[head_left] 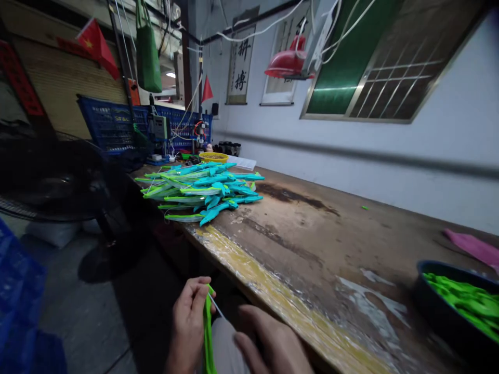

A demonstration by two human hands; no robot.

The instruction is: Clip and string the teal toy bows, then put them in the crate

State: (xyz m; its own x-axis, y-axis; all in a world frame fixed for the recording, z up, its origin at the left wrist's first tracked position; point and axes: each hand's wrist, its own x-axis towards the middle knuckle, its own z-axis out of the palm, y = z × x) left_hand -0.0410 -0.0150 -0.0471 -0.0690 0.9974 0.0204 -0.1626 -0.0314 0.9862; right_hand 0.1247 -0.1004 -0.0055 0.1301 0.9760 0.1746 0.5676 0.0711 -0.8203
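Note:
Low in the head view, my left hand (189, 323) is closed around a long, thin bright-green plastic strip (208, 337), its thumb and fingers pinching near the upper end. A thin pale cord (217, 306) slants down from that end towards my right hand. My right hand (275, 340) is beside it, slightly blurred, with thumb and forefinger apart and nothing visible between them. Ahead on the workbench (288, 244) lies a heap of blue-and-green plastic toy bows (210, 187), several with strings showing.
A dark basin (424, 301) of bright-green plastic pieces (463, 298) stands at right, near a pink cloth (471, 246). Behind the heap is a yellow bowl (213, 156). A large fan (58, 182) stands left; blue crates (23, 301) are stacked lower left. A red lamp (288, 62) hangs overhead.

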